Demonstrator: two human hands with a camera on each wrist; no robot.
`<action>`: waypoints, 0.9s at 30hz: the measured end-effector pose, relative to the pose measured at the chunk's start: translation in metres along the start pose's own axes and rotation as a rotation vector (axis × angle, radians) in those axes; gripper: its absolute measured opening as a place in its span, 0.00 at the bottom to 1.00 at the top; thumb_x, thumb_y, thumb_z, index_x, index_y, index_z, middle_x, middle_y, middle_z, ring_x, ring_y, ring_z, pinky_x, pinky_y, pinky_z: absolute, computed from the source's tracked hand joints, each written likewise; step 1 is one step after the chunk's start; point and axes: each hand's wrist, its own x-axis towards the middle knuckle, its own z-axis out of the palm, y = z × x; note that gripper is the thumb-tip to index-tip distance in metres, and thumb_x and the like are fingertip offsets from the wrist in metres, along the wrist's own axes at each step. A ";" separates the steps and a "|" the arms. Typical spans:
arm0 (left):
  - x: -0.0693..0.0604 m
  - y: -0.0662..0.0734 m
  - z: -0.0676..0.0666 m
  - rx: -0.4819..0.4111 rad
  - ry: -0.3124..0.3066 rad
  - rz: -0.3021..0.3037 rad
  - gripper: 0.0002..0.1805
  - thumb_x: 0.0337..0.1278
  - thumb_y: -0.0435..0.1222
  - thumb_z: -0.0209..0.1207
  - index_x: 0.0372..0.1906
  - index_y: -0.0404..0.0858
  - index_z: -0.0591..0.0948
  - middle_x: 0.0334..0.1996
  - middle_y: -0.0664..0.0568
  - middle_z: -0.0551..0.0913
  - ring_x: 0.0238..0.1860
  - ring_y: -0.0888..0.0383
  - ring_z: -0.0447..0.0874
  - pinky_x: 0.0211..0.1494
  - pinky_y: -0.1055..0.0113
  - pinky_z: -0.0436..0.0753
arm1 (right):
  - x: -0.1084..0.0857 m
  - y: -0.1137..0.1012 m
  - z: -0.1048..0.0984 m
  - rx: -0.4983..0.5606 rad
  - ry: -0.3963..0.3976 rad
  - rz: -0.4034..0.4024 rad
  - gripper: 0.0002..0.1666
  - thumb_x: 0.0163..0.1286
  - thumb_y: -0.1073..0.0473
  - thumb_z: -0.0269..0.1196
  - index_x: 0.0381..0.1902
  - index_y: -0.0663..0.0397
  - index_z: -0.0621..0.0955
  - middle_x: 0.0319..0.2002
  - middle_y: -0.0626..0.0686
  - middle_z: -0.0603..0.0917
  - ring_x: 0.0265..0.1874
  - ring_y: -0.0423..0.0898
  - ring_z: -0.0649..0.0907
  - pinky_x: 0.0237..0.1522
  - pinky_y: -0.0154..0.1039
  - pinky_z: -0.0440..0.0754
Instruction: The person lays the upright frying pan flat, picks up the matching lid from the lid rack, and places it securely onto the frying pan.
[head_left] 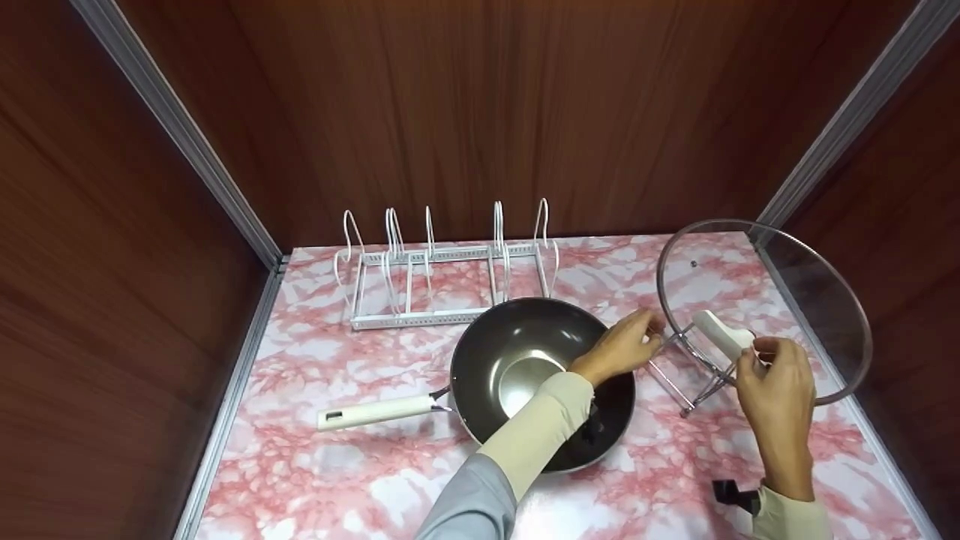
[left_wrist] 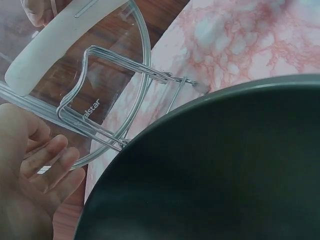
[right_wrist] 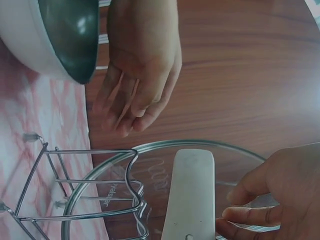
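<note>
A glass lid [head_left: 825, 300] with a metal rim stands tilted in a small wire stand [right_wrist: 65, 217] on the right. Its long cream handle [head_left: 716, 334] faces the wok. Near the lower end of that handle is my right hand [head_left: 780, 386], its fingertips close to or touching the handle, with thumb and fingers apart. My left hand [head_left: 619, 349] reaches over the dark wok [head_left: 487, 360] toward the lid's left edge. Its fingers are loosely bent and hold nothing; the right wrist view shows them apart from the lid.
A white rack [head_left: 405, 321] with several upright loops stands at the back, left of centre. The wok's cream handle [head_left: 375, 412] points left. Brown wood-grain panels [head_left: 450, 112] enclose the pink marbled table [head_left: 337, 480] at the back and both sides.
</note>
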 end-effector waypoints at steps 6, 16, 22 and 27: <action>0.002 0.001 0.004 0.020 -0.012 0.017 0.20 0.75 0.34 0.59 0.67 0.40 0.78 0.63 0.51 0.83 0.66 0.63 0.83 0.69 0.82 0.73 | -0.001 0.002 0.000 -0.038 -0.037 0.044 0.18 0.74 0.61 0.58 0.55 0.69 0.80 0.52 0.70 0.83 0.52 0.68 0.82 0.54 0.64 0.73; 0.002 0.008 0.008 0.087 -0.021 0.056 0.24 0.73 0.33 0.59 0.71 0.39 0.77 0.68 0.53 0.80 0.69 0.65 0.78 0.73 0.83 0.69 | -0.002 0.000 0.001 -0.113 -0.058 0.101 0.21 0.75 0.56 0.59 0.57 0.66 0.80 0.52 0.72 0.83 0.51 0.76 0.81 0.48 0.72 0.74; 0.003 0.011 0.010 0.077 -0.049 0.051 0.28 0.73 0.33 0.59 0.75 0.40 0.74 0.72 0.53 0.78 0.67 0.66 0.79 0.72 0.83 0.69 | -0.002 0.004 0.002 -0.173 -0.120 0.143 0.25 0.76 0.53 0.57 0.61 0.66 0.79 0.54 0.76 0.84 0.51 0.80 0.81 0.44 0.75 0.74; 0.005 0.015 0.012 0.093 -0.084 0.065 0.28 0.75 0.34 0.58 0.76 0.40 0.73 0.71 0.53 0.79 0.69 0.66 0.78 0.73 0.83 0.68 | -0.002 0.010 0.003 -0.211 -0.160 0.140 0.27 0.76 0.51 0.58 0.62 0.68 0.78 0.51 0.80 0.83 0.46 0.84 0.81 0.39 0.76 0.75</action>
